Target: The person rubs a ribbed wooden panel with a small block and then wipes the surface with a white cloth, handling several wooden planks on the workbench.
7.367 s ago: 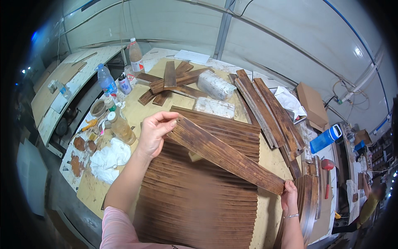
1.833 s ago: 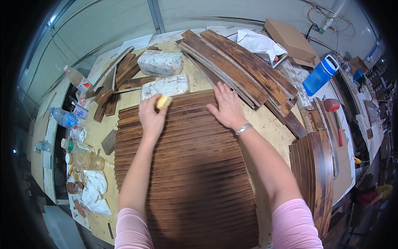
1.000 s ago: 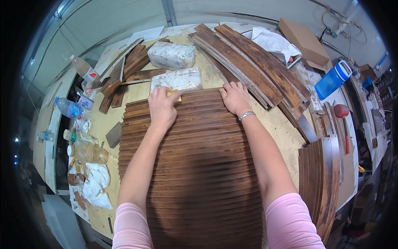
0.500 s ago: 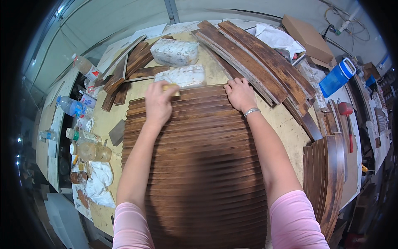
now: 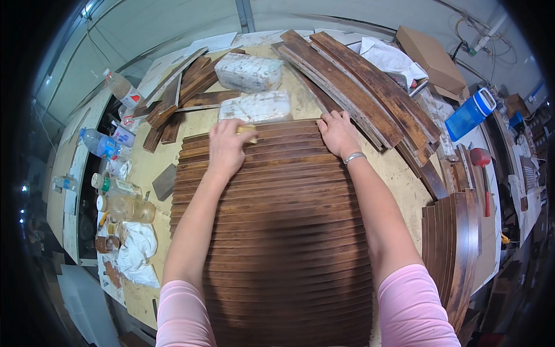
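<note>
A wide row of dark brown wooden slats point(image 5: 277, 231) lies side by side on the light workbench point(image 5: 156, 162). My left hand point(image 5: 226, 147) rests on the far slats and grips a small yellow sponge point(image 5: 248, 130). My right hand point(image 5: 339, 134) lies flat on the far right end of the same slats, fingers together, with a bracelet at the wrist. Both forearms reach out over the slats from pink sleeves.
Two white wrapped blocks point(image 5: 254, 107) lie just beyond the slats. Long dark planks point(image 5: 358, 87) are stacked at the back right, short offcuts point(image 5: 173, 104) at the back left. Curved slats point(image 5: 457, 248) stand at the right. Bottles, jars point(image 5: 124, 208) and a white rag point(image 5: 136, 254) crowd the left edge.
Seconds ago I held one long slat over the row; it now lies down. Within the last second my left hand with the sponge slid slightly along the far slats, the right hand stayed.
</note>
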`<state>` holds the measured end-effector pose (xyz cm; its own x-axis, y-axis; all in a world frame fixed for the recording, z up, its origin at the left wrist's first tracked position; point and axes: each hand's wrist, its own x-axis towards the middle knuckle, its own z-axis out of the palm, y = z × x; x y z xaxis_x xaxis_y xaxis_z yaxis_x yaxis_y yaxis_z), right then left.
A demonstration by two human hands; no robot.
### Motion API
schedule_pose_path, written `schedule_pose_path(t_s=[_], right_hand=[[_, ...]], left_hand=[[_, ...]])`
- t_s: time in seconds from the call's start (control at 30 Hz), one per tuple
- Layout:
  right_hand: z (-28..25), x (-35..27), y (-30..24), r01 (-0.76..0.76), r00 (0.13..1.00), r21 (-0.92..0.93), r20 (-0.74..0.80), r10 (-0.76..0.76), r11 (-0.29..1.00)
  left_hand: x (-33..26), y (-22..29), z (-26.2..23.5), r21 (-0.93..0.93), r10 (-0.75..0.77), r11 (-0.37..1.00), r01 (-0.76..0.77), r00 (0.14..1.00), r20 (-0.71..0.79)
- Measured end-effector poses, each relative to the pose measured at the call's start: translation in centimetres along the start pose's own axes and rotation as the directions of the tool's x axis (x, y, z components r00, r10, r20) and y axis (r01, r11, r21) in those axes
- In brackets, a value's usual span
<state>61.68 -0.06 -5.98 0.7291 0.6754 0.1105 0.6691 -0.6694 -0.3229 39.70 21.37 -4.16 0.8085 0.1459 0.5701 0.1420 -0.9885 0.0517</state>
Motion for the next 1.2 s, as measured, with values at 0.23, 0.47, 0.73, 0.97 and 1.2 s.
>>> schedule_pose_path(t_s=[0.23,0.47,0.73,0.97,1.2], right_hand=[[0.5,0.2,0.3,0.050,0.997,-0.018,-0.054,-0.051,0.999],[0.4,0.0,1.1,0.051,0.996,-0.026,-0.077,-0.053,0.998],[0.0,0.0,0.1,0.030,0.998,-0.025,-0.051,-0.031,0.999],[0.1,-0.1,0.1,0.034,0.998,-0.019,-0.058,-0.035,0.999],[0.5,0.0,0.3,0.041,0.997,-0.035,-0.061,-0.043,0.999]], left_hand=[[-0.2,0.0,-0.3,-0.024,-0.005,1.000,0.002,0.992,-0.127],[-2.6,-6.7,0.0,-0.035,-0.270,0.962,0.269,0.963,-0.018],[-7.3,-16.4,-4.5,0.158,-0.520,0.833,0.529,0.848,-0.101],[-5.9,-13.2,-2.7,0.210,-0.628,0.738,0.641,0.767,-0.134],[0.0,-2.1,1.5,-0.021,-0.468,0.884,0.467,0.882,-0.063]])
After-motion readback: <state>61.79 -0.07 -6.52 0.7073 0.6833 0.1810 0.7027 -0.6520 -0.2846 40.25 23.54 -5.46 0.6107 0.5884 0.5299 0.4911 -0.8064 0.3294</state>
